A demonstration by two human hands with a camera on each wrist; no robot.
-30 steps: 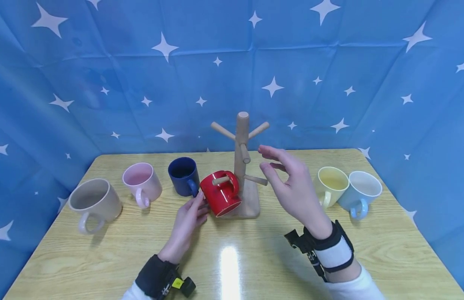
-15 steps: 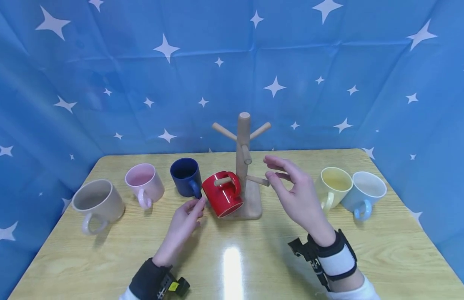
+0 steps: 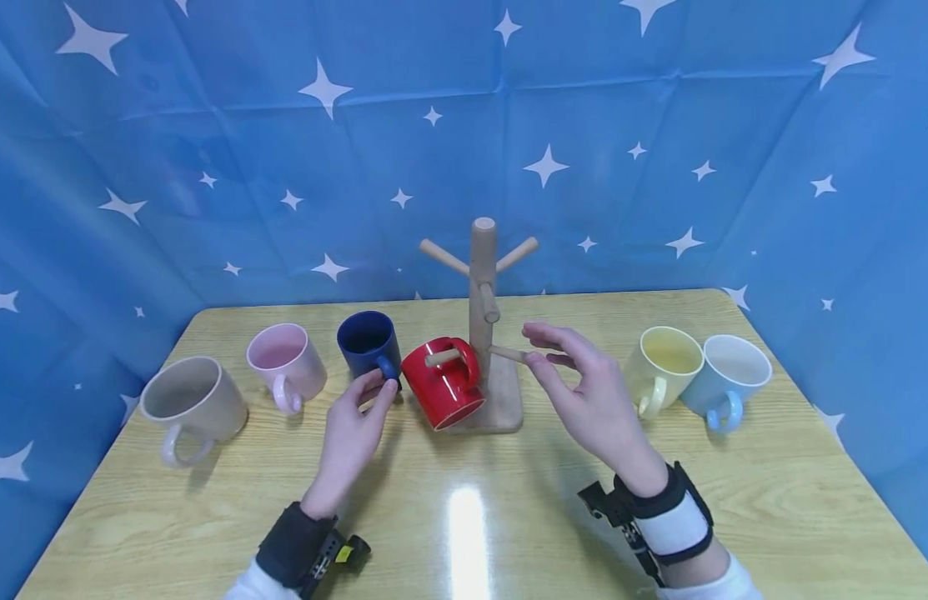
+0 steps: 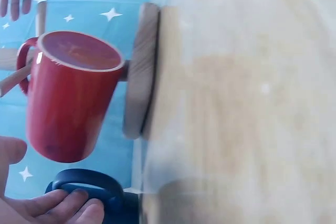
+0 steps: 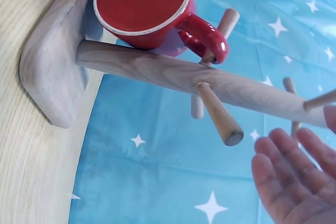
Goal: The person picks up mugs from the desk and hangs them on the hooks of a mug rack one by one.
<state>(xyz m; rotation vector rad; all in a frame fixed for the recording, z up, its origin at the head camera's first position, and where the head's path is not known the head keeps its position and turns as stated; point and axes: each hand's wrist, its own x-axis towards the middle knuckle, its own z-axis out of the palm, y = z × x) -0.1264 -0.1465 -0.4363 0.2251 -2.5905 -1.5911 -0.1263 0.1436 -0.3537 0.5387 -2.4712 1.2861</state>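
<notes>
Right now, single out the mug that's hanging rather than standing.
The red mug: its handle hooks over a lower peg of the wooden stand, leaving it tilted; the other five mugs stand on the table.

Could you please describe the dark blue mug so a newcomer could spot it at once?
On the table stands a wooden mug tree. In the head view, left of its hanging red mug is the dark blue mug, with the left hand at its handle. Next is the pink mug; no other mug is dark blue.

Downward head view, wrist close-ups sharing rack (image 3: 483, 267)
</notes>
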